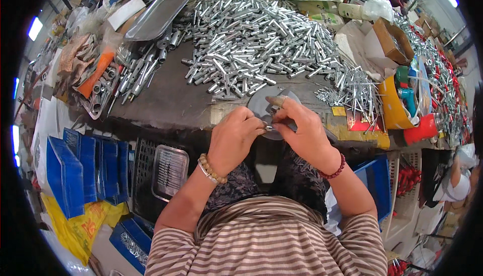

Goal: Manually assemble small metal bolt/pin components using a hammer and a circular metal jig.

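My left hand (234,135) and my right hand (307,130) meet at the table's front edge, both with fingers pinched together. Between their fingertips is a small, thin metal piece (269,128), mostly hidden by the fingers. A tan wrap seems to cover one fingertip of the right hand. Just behind and beneath the hands lies a grey round disc (257,104). Beyond it spreads a big heap of shiny metal tubes (261,39). Right of the hands, thin metal rods (354,92) lie in a loose pile, some over a red card (356,120).
On the left are a metal tray (161,14), an orange-handled tool (98,74) and long sockets (138,72). A yellow container (395,105) stands right. Below the table are blue bins (65,175) and a metal tray of rods (171,170). Another person (453,185) is far right.
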`<state>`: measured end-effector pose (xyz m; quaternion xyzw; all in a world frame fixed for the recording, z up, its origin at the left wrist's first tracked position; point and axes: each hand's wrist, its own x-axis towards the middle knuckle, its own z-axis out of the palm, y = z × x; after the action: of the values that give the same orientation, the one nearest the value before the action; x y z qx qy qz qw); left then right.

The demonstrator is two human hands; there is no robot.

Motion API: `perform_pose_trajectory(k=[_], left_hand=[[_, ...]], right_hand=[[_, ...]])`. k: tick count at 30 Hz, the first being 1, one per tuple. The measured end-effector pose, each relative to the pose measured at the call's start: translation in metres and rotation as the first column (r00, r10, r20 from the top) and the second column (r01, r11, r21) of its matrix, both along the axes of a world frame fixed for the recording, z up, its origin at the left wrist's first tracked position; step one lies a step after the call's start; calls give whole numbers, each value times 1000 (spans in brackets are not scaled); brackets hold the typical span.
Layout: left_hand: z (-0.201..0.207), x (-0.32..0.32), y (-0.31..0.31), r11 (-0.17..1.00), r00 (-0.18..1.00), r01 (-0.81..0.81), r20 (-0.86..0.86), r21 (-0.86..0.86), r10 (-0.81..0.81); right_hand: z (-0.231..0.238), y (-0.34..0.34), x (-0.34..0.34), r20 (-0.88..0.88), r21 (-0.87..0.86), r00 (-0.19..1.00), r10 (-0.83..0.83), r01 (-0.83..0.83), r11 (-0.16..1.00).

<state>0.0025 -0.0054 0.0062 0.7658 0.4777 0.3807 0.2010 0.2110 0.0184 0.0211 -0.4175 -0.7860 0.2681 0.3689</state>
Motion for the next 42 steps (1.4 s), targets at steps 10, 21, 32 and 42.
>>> perform_pose_trajectory(k=[10, 21, 32, 42], left_hand=[[-3, -1, 1, 1000, 999, -4, -32, 25, 5], [-2, 0, 1, 1000, 1000, -2, 5, -17, 2], [-4, -5, 4, 999, 999, 35, -7, 18, -35], [-5, -5, 4, 999, 999, 41, -14, 20, -41]], right_hand=[[21, -4, -10, 198, 78, 979, 36, -53, 996], [18, -16, 16, 367, 378, 898, -244, 96, 921], [15, -56, 44, 215, 209, 930, -297, 254, 944], [21, -48, 40, 167, 39, 958, -232, 229, 973]])
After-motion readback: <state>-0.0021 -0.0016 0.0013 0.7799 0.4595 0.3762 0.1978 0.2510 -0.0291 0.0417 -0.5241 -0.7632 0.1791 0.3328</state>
